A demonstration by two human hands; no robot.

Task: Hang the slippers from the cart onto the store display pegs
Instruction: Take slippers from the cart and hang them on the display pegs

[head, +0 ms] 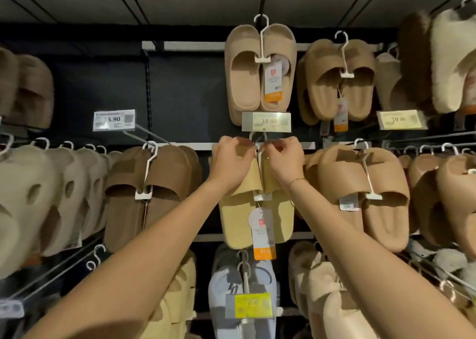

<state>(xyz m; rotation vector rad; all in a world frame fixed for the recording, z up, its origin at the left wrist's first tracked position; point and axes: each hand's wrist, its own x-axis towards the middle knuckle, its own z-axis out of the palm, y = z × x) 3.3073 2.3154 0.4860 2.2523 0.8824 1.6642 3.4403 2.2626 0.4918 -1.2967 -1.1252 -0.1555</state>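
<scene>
A pair of pale yellow slippers hangs on a white plastic hanger in the middle of the display wall, with a white and orange tag dangling below. My left hand grips the top of the left slipper beside the hanger hook. My right hand pinches the hanger's stem near the hook. The hook sits at the peg just under the centre price label; whether it rests on the peg is hidden by my fingers.
Beige slippers hang above, brown pairs at left and tan pairs at right. Blue slippers and a yellow label hang below. An empty peg with a price label juts out at upper left. The cart is out of view.
</scene>
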